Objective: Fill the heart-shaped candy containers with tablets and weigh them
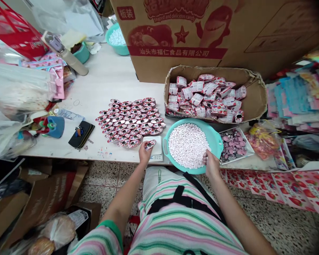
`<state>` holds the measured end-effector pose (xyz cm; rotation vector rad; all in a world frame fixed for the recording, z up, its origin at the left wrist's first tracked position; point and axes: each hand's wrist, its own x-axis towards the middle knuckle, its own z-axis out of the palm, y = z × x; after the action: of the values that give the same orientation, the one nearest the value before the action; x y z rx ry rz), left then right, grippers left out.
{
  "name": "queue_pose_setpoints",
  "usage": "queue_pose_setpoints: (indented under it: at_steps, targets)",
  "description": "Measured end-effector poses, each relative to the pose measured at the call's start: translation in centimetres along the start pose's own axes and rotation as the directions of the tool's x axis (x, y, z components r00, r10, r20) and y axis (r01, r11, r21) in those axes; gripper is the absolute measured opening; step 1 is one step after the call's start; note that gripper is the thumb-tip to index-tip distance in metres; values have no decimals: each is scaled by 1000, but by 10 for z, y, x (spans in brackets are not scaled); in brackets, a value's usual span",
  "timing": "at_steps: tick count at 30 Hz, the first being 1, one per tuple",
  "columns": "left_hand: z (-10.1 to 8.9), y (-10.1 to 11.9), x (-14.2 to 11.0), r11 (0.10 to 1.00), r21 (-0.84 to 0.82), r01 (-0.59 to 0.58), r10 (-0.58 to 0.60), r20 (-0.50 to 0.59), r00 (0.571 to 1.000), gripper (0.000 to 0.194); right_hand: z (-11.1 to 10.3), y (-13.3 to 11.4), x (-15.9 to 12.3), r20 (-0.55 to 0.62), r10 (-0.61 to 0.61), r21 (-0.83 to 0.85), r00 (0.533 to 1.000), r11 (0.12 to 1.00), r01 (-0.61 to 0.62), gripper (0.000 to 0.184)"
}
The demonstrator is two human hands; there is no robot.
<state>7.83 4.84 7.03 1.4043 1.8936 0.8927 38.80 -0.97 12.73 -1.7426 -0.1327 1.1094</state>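
Observation:
My left hand (pixel 145 154) is closed around a small red-and-pink printed candy container (pixel 150 144), its top opening facing up, just over a white digital scale (pixel 156 158). At the right rim of a turquoise basin (pixel 218 143), my right hand (pixel 211 163) has its fingers curled together; what they hold, if anything, is hidden. White candy pellets (pixel 187 145) fill much of the basin. Left of the scale, similar containers (pixel 130 122) stand in tight rows, their dark openings upward.
Behind the basin, a cut-down cardboard box (pixel 252 95) holds loose containers. A tray of pink round lids (pixel 234 143) lies right of the basin. A large carton (pixel 175 63) stands at the back. On the left are a black wallet (pixel 81 134) and a thermos bottle (pixel 74 63).

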Motion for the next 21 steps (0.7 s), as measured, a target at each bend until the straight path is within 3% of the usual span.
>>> queue_pose_setpoints:
  at_steps: [4,8,13,21]
  targets:
    - [-7,-11,1,999,28,-37,36,11,999,46,-6,3,-1,-29,-9,-2,1000,1000,9,31]
    - [-25,-23,-16,999,42,2,-1,-17,1000,65,-7,4,-3,-22,6,-5,1000,1000,-6,32]
    - [-42,-42,-57,989,95,114,-110,-45,993,58,0,3,-4,33,107,7,994,994,-107,30]
    - [-42,-58,-112,970,89,224,-223,-28,974,47,17,-4,-4,149,271,101,951,953,-287,20]
